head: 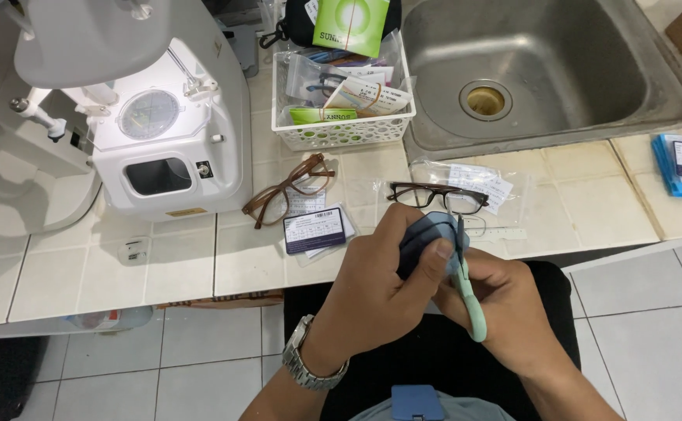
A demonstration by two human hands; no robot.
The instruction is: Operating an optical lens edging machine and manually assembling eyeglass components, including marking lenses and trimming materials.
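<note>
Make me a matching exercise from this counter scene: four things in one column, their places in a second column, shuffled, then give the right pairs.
Things:
1. brown glasses
2. dark glasses
3. white basket
4. blue cloth

Places:
A. gripped in the left hand, close to the right hand
B. on the tiles just left of the sink
C. lying on a clear plastic bag in front of the sink
D. on the tiles beside the white machine

Pairs: 1-D, 2-C, 3-B, 4-A
</note>
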